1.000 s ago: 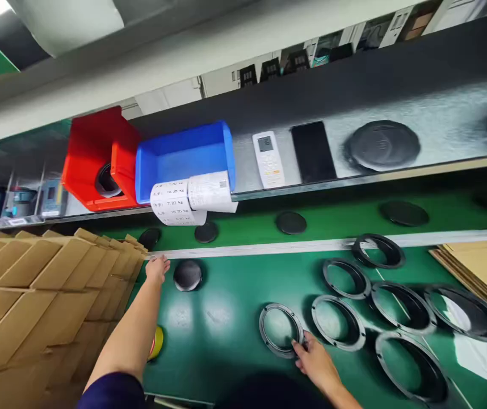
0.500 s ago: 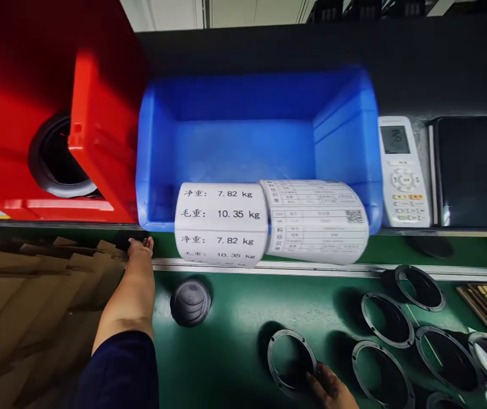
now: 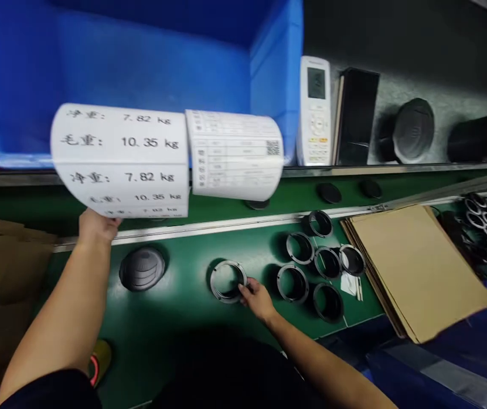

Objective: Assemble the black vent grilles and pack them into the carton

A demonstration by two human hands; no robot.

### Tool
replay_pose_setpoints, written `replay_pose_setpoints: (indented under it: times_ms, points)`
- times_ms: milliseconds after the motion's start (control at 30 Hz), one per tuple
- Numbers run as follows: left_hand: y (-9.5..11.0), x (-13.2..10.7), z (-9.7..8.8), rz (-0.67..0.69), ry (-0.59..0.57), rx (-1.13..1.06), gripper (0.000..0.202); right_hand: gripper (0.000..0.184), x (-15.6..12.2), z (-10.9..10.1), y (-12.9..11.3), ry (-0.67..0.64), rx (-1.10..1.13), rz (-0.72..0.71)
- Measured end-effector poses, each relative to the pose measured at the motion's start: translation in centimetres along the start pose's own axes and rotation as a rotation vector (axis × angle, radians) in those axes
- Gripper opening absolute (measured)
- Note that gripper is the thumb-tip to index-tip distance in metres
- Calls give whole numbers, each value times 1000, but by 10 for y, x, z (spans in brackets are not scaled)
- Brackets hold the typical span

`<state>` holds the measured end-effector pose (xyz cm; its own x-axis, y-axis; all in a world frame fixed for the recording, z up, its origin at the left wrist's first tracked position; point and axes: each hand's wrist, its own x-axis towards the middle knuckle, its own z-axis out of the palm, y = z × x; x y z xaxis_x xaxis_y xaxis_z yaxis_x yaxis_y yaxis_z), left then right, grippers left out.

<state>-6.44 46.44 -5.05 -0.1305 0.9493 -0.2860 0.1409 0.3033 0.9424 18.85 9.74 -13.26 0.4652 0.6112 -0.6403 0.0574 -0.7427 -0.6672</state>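
My right hand (image 3: 258,299) touches the right rim of a black ring with a metal edge (image 3: 227,282) on the green bench top (image 3: 175,324), its fingers pinching the rim. My left hand (image 3: 97,226) reaches up to the bench's metal strip, its fingertips hidden behind two white rolls of printed weight labels (image 3: 120,162). A second label roll (image 3: 235,154) with a QR code lies beside the first. A domed black round cover (image 3: 142,268) sits just below my left hand. Several similar rings (image 3: 298,248) lie to the right.
A blue plastic bin (image 3: 133,62) stands on the shelf behind the labels, beside a white remote control (image 3: 314,111), a black flat case (image 3: 356,116) and a dark round cover (image 3: 414,130). Flat cardboard sheets (image 3: 418,270) lie right; stacked cardboard (image 3: 5,284) lies left.
The view has swung right and closer to the shelf. My left hand has moved farther up, now behind the labels. My right hand stays on the ring's rim.
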Motion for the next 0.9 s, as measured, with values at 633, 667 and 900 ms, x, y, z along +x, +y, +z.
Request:
replay_pose_setpoints:
  times_ms: [633,667,900]
  points:
    - [-129,-263,62,-162,-539,751,43,58,-5,0,38,-249,156,-121]
    - [-120,-263,62,-131,-503,797,43,59,-6,-2,40,-232,142,-129]
    - [-103,-286,99,751,-352,972,73,50,-13,-11,56,-137,48,-143]
